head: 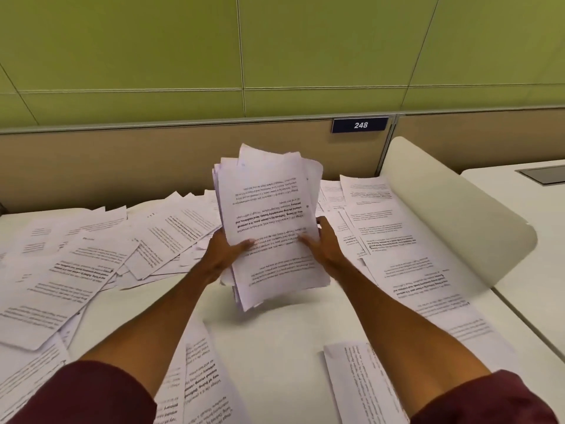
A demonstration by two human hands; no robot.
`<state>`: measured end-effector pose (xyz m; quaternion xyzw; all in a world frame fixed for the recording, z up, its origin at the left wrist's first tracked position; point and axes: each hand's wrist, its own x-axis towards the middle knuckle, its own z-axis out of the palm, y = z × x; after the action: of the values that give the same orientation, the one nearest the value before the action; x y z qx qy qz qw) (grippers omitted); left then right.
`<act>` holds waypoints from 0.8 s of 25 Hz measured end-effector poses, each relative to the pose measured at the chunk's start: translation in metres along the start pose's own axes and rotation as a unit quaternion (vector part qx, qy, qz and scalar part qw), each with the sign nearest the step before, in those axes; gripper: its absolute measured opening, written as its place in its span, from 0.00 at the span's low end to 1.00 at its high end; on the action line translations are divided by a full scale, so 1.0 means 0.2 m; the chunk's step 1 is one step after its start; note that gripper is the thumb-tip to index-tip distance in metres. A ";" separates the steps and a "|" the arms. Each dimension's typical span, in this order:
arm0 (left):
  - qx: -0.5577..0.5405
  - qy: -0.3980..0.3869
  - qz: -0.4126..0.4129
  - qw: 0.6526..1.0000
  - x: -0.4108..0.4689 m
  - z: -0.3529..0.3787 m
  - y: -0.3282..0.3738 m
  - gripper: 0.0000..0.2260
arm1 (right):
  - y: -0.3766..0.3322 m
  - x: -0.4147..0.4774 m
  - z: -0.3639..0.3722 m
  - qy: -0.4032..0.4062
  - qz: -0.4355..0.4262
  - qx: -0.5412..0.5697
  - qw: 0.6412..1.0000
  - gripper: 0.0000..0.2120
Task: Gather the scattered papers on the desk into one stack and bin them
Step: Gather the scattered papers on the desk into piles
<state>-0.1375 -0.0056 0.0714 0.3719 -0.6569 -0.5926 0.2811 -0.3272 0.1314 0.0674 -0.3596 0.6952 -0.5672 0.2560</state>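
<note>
Holds a ragged stack [269, 221] upright over the desk [275, 347], left hand [224, 255] and right hand [324, 246] curled round its lower sides. Leaves many sheets [70, 270] scattered around. Could shed pages from the uneven edges if tilted or jolted.

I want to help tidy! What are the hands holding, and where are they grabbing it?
A stack of papers: the left hand grips its left edge, the right hand its right edge, roughly midway up.

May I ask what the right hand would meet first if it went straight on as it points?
The right hand grips the paper stack; beyond it, probably the beige partition, though depth is unclear.
</note>
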 end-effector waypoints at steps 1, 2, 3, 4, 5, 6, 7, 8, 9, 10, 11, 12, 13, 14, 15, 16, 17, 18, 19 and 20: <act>-0.005 -0.040 -0.019 0.999 0.02 0.02 0.01 0.18 | 0.00 0.01 -0.04 0.012 0.018 -0.025 0.999 0.17; -0.018 -0.070 -0.049 0.996 0.04 0.06 0.01 0.17 | 0.01 0.02 -0.09 0.012 0.039 -0.059 0.997 0.17; -0.031 -0.085 -0.084 0.992 0.04 0.10 0.01 0.18 | 0.03 0.03 -0.13 0.003 0.062 -0.087 0.994 0.17; -0.044 -0.087 -0.115 0.989 0.04 0.14 -0.01 0.19 | 0.06 0.03 -0.19 -0.004 0.090 -0.101 0.991 0.17; -0.056 -0.082 -0.144 0.985 0.04 0.18 -0.04 0.19 | 0.09 0.02 -0.24 -0.008 0.121 -0.100 0.988 0.17; -0.067 -0.075 -0.170 0.980 0.04 0.22 -0.07 0.20 | 0.12 0.01 -0.30 -0.006 0.148 -0.109 0.983 0.17; -0.074 -0.072 -0.196 0.975 0.03 0.27 -0.10 0.20 | 0.16 -0.01 -0.39 0.008 0.164 -0.138 0.977 0.19; -0.075 -0.071 -0.219 0.970 0.02 0.32 -0.13 0.20 | 0.20 -0.02 -0.49 0.025 0.173 -0.181 0.968 0.19; -0.076 -0.072 -0.239 0.965 0.01 0.37 -0.16 0.19 | 0.25 -0.03 -0.61 0.043 0.184 -0.217 0.958 0.20; -0.080 -0.070 -0.258 0.960 0.00 0.42 -0.18 0.19 | 0.29 -0.04 -0.73 0.057 0.202 -0.233 0.950 0.21; -0.090 -0.067 -0.275 0.955 -0.01 0.47 -0.19 0.18 | 0.32 -0.04 -0.84 0.062 0.221 -0.242 0.943 0.22; -0.104 -0.062 -0.288 0.950 -0.01 0.51 -0.21 0.18 | 0.35 -0.04 -0.95 0.060 0.238 -0.262 0.933 0.25; -0.119 -0.056 -0.296 0.946 -0.01 0.55 -0.22 0.17 | 0.38 -0.04 -1.04 0.053 0.255 -0.302 0.917 0.29; -0.132 -0.048 -0.300 0.943 -0.01 0.58 -0.23 0.16 | 0.40 -0.03 -1.12 0.045 0.276 -0.349 0.894 0.33; -0.145 -0.035 -0.304 0.941 -0.02 0.62 -0.23 0.15 | 0.43 -0.03 -1.20 0.036 0.298 -0.391 0.870 0.37; -0.154 -0.018 -0.308 0.939 -0.02 0.65 -0.24 0.14 | 0.46 -0.03 -1.26 0.025 0.317 -0.423 0.848 0.42; -0.156 0.003 -0.314 0.937 -0.02 0.67 -0.25 0.11 | 0.49 -0.03 -1.31 0.014 0.330 -0.444 0.833 0.46; -0.154 0.023 -0.322 0.934 -0.03 0.69 -0.26 0.09 | 0.52 -0.03 -1.34 0.002 0.340 -0.459 0.821 0.49; -0.150 0.040 -0.333 0.930 -0.04 0.71 -0.27 0.07 | 0.55 -0.02 -1.35 -0.010 0.345 -0.473 0.810 0.52; -0.140 0.050 -0.345 0.927 -0.05 0.72 -0.27 0.05 | 0.58 -0.01 -1.35 -0.018 0.346 -0.485 0.803 0.54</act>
<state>-0.2401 0.0837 -0.0015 0.5616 -0.3831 -0.7197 0.1409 -0.5552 0.3076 0.0158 -0.1825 0.9533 -0.0231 0.2393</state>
